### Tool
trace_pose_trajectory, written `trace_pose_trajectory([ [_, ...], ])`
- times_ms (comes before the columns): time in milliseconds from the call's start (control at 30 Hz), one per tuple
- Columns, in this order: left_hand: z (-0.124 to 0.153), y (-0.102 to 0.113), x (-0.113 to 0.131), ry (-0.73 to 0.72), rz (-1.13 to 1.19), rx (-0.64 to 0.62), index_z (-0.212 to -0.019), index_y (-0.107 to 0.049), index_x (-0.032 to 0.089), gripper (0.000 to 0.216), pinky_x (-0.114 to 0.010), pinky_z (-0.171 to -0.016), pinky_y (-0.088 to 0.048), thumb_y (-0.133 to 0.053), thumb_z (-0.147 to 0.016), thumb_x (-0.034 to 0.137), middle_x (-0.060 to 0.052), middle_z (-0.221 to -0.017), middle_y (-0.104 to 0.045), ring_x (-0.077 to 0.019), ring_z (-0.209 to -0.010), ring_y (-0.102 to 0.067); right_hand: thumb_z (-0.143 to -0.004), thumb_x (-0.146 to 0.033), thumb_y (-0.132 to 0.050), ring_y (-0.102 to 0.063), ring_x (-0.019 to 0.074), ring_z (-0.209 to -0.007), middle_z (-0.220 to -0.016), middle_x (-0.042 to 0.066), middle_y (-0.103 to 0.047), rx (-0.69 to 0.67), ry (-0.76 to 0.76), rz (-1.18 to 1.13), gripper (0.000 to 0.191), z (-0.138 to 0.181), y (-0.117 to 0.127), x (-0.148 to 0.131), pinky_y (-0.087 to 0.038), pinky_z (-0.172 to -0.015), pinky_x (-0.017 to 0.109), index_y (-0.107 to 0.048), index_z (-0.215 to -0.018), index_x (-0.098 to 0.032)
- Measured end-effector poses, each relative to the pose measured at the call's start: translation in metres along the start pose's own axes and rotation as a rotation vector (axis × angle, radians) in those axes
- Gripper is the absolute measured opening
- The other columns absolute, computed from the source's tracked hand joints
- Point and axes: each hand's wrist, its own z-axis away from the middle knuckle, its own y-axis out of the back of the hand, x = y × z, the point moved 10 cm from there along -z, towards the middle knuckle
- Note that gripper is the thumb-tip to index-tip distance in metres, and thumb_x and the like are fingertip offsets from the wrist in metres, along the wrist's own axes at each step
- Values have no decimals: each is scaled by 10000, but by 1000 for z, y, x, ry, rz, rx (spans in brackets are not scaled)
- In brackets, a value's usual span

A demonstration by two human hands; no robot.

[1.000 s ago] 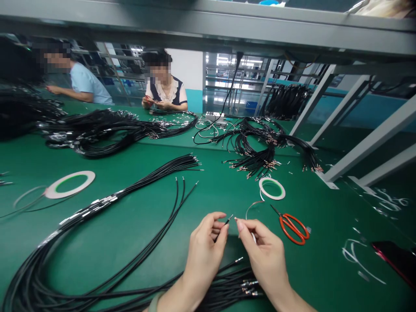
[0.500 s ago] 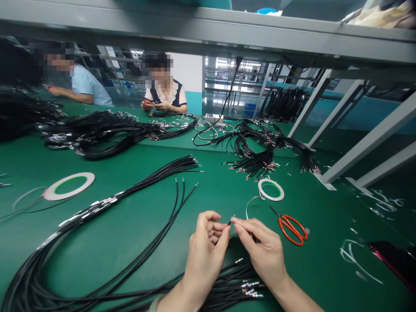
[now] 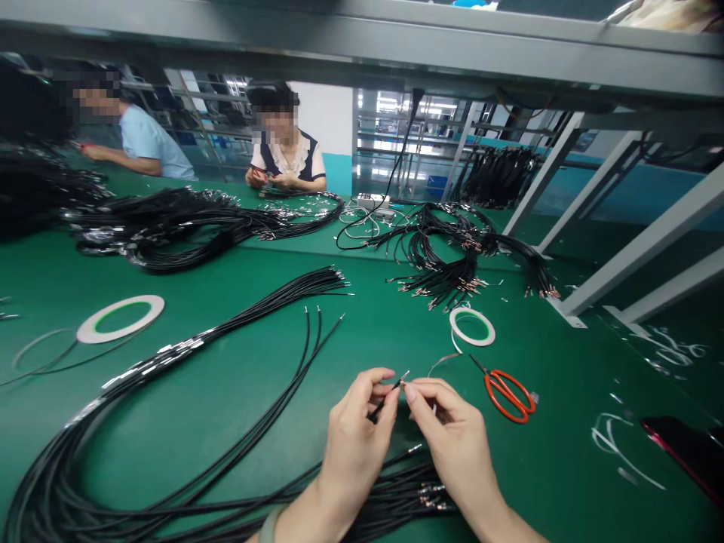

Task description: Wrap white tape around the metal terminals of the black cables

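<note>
My left hand [image 3: 359,422] is closed round a thin black cable [image 3: 378,412], whose bare silvery tip sticks up between my two hands. Thumb and forefinger of my right hand [image 3: 452,430] pinch together right at that cable end. A narrow tape strip [image 3: 444,362] runs from the white tape roll [image 3: 472,326] down behind my right fingers, which seem to hold it; its end is hidden. Below my hands lies a bundle of black cables [image 3: 396,498] with shiny metal ends. Orange-handled scissors [image 3: 510,396] rest to the right of my right hand.
A long curved cable bundle [image 3: 170,358] lies at left, beside another tape roll [image 3: 86,332]. Cable heaps [image 3: 186,234] and coils [image 3: 446,264] lie farther back. Metal struts [image 3: 650,241] and tape scraps [image 3: 608,437] are at right. Two people [image 3: 291,154] sit opposite.
My right hand has shifted slightly left and its fingers have closed up more. More of the cable shows in my left hand. The tape strip near the roll has changed its curve.
</note>
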Motion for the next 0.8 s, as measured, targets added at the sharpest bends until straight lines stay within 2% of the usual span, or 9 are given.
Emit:
trace_pose_trajectory([
  [133,2,-1,7,-76,-48,-14,-1018,-584,223,181,-236,-672,-542,-567,-852,155,-22,-909,-680,-148,-781,-671,-861,-309,-594,-569,169,-645,-771,43,-671,-4,-37,13,191,0,-1,2,-446,-580,261,-734,-891,-181],
  [300,2,-3,12,-116,-68,-36,-1002,-600,216,172,-233,-684,-528,-557,-856,136,-21,-872,-666,-146,-765,-657,-855,-321,-596,-563,170,-628,-653,12,-623,-3,-80,-6,204,2,-1,7,-445,-565,248,-733,-895,-175],
  [800,1,-7,17,-153,-120,-82,-1022,-629,214,193,-238,-689,-510,-522,-878,144,-33,-841,-644,-150,-753,-635,-830,-368,-609,-508,150,-561,-615,6,-607,7,-144,-26,240,-1,-3,15,-409,-526,245,-712,-814,-152],
])
